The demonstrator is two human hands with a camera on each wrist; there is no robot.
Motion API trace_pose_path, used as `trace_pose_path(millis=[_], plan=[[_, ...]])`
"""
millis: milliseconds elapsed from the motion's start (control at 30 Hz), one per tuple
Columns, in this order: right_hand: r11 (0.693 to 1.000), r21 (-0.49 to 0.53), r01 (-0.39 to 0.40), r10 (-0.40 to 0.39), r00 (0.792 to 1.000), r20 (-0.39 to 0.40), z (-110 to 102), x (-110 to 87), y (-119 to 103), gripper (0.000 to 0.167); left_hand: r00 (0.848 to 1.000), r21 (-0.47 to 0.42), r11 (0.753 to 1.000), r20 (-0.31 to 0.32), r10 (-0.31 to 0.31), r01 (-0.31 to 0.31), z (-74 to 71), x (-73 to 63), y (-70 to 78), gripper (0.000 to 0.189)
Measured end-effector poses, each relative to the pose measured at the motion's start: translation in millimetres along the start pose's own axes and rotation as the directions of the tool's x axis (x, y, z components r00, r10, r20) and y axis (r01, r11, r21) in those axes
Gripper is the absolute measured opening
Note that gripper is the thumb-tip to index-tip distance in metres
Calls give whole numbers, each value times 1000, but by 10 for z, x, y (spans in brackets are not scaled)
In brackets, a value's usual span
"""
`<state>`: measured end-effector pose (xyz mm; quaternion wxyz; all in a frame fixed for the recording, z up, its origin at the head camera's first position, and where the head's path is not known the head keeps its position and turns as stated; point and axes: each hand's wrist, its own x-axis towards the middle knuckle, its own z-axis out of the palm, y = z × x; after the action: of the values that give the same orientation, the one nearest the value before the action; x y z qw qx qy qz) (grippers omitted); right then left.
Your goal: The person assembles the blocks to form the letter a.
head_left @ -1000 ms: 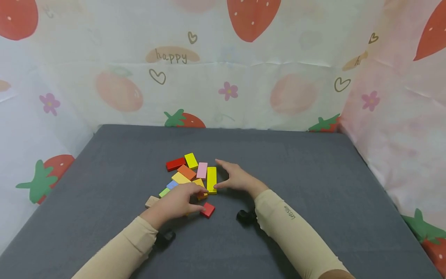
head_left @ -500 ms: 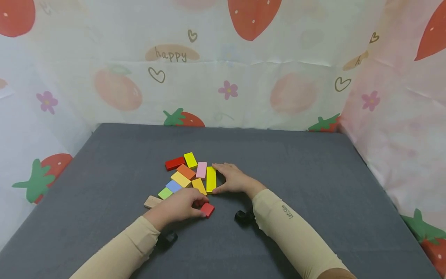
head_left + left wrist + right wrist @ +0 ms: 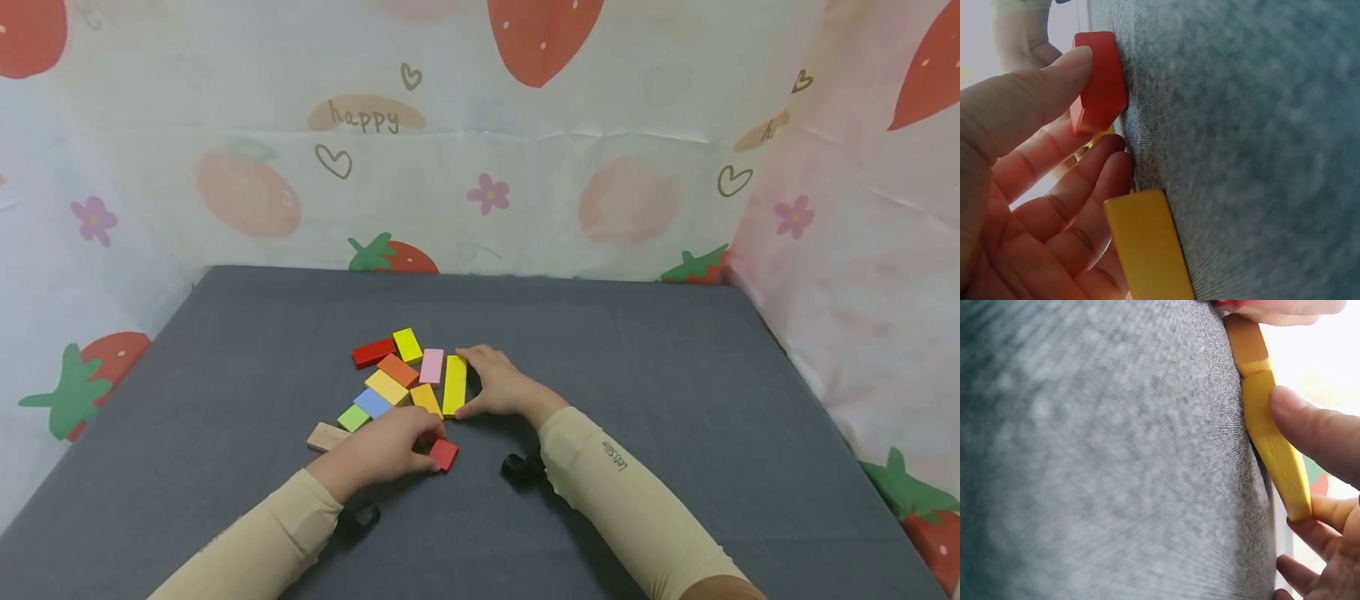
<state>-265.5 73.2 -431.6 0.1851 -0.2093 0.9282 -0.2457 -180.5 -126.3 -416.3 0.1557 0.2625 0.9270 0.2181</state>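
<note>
My left hand [image 3: 386, 446] pinches a small red block [image 3: 443, 455] between thumb and index finger, low over the cloth. In the left wrist view the thumb lies on the red block's face [image 3: 1100, 81], and a yellow block [image 3: 1147, 244] stands beside the other fingers. With thumb at the near end and fingers at the far end, my right hand [image 3: 504, 385] grips a long yellow block [image 3: 454, 386]. The right wrist view shows that yellow block [image 3: 1279, 450] meeting an orange-yellow one [image 3: 1247, 344]. Left of it in the head view are a pink block [image 3: 431, 367] and an amber block [image 3: 426, 399].
More blocks lie in a loose cluster: dark red [image 3: 373, 353], short yellow [image 3: 407, 345], orange [image 3: 398, 370], pale yellow [image 3: 387, 387], blue [image 3: 372, 403], green [image 3: 353, 418] and plain wood [image 3: 327, 437]. Grey cloth [image 3: 637, 358] covers the table; a printed curtain [image 3: 525, 233] stands behind.
My left hand has drawn back toward me from over the amber block and taken hold of the small red block. My right hand's fingers have closed onto the long yellow block, which has turned slightly.
</note>
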Motion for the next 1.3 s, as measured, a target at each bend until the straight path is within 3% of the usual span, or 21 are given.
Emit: trace_pose_path(millis=[400,1000,1300], plan=[[997,72,-4,8,999,-48,3,-9,8,93,1000,-35,999,8,-15,15,4,-11,28,31],[998,62,7,-6,1000,-16,5,-1,-10,93,999,-34,999,37,2,-1,-9,-24,52,36],[992,124,-19,22,999,-23,-18,17,-11,76,999,-26,1000,47,2,0,-5,-12,63,35]])
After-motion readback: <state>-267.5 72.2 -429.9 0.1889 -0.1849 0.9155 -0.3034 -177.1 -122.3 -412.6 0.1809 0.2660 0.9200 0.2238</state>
